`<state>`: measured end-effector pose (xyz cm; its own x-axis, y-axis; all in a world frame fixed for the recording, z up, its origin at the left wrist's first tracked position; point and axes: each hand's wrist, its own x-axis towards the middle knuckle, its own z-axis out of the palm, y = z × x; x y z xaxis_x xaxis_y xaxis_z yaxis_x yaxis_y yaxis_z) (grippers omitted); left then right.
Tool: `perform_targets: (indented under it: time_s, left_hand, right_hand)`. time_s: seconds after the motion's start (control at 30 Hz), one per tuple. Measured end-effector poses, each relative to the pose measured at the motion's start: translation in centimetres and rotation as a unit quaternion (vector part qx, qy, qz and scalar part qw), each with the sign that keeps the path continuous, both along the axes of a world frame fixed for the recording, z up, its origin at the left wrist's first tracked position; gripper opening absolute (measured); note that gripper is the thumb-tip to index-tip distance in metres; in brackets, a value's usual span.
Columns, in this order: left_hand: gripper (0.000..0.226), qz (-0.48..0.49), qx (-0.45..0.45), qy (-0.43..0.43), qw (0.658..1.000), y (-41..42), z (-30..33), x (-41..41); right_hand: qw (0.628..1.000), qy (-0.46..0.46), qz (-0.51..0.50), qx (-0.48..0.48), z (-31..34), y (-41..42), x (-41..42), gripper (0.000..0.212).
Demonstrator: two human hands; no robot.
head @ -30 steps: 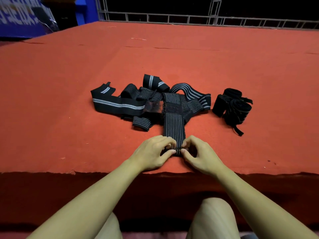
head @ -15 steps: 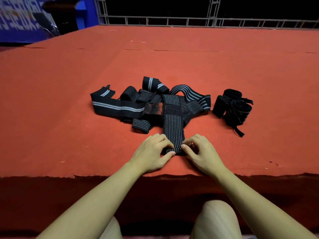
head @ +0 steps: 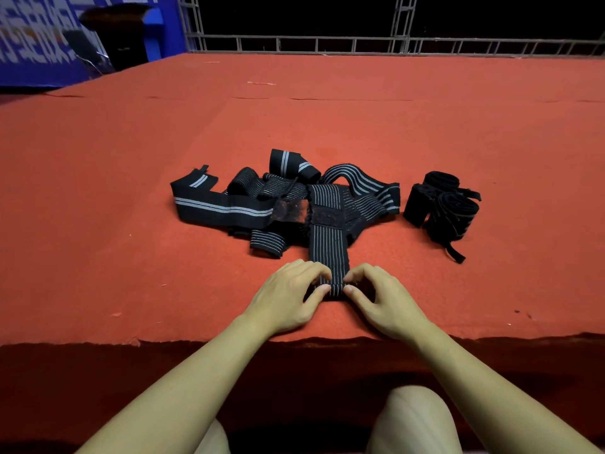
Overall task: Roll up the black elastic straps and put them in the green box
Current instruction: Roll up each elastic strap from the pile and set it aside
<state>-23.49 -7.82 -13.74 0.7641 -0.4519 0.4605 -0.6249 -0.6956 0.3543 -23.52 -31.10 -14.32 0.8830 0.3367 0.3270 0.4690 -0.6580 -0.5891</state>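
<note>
Centrally, near the front edge of the red table (head: 131, 257), lies the striped strap (head: 328, 250) now being rolled; its near end is already turned into a small roll (head: 334, 288), and its free length runs away from the person into the strap pile (head: 281, 198). The left hand (head: 288, 296) pinches the left end of the roll between thumb and curled fingers; the right hand (head: 383, 299) does the same at the right end. The material appears soft, light and springy: it drapes and folds freely, so the coil is likely to loosen unless both ends stay pinched and the turns are kept square to the strap's edges. The best hold is judged to be at the two side edges of the roll, as shown, with thumbs pushing from the near side. A rough fastening patch (head: 327, 216) crosses the strap farther along and may snag neighbouring straps.

To the right, well apart from the pile, sit the rolled straps (head: 442, 204), dark bundles with loose tails; their exact number is hard to tell. No green box is in view, so its contents cannot be stated. A metal railing (head: 327, 44) borders the far edge, and a blue banner (head: 32, 44) stands far left.
</note>
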Motion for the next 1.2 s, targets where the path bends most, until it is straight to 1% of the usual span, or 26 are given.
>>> perform_targets:
  time_s: [0.1, 0.17, 0.33, 0.47, 0.57, 0.67, 0.8, 0.9, 1.1, 1.2]
  left_hand:
    - [0.014, -0.013, -0.003, -0.004, 1.000, 0.07, 0.02, -0.15]
    - [0.013, -0.017, -0.001, -0.010, 1.000, 0.11, -0.15, -0.12]
    - [0.008, -0.026, -0.019, -0.042, 0.999, 0.16, -0.14, -0.02]
    - [0.008, -0.032, -0.018, -0.063, 0.997, 0.18, -0.36, 0.10]
    - [0.014, -0.016, -0.018, -0.068, 0.997, 0.22, -0.59, 0.19]
    - [0.026, -0.001, -0.006, -0.049, 0.999, 0.34, -0.68, 0.34]
    - [0.034, 0.002, 0.015, -0.031, 0.999, 0.39, -0.72, 0.33]
    - [0.032, 0.006, 0.014, -0.026, 1.000, 0.34, -0.75, 0.44]
    - [0.029, -0.003, 0.007, -0.024, 1.000, 0.19, -0.71, 0.41]
    - [0.021, -0.027, 0.001, -0.035, 0.999, 0.16, -0.34, 0.11]
  right_hand:
    - [0.999, 0.038, 0.015, 0.032, 0.34, -0.07, -0.10, 0.009]
    - [0.998, 0.046, 0.019, 0.040, 0.47, -0.11, -0.12, 0.007]
    - [1.000, 0.021, 0.000, 0.019, 0.67, 0.11, -0.08, 0.004]
    - [1.000, -0.005, -0.007, 0.009, 0.43, 0.16, 0.09, 0.005]
    - [1.000, -0.007, -0.025, 0.003, 0.23, 0.28, 0.34, 0.005]
    - [0.999, -0.023, -0.041, -0.004, 0.00, 0.31, 0.35, 0.007]
    - [0.999, -0.044, -0.005, -0.027, -0.09, 0.22, 0.03, 0.018]
    - [0.998, -0.043, 0.014, -0.046, -0.06, 0.24, 0.02, 0.026]
    - [0.998, -0.049, 0.001, -0.036, -0.01, 0.24, 0.01, 0.018]
    - [0.999, -0.050, 0.002, -0.021, 0.22, 0.24, -0.30, 0.019]
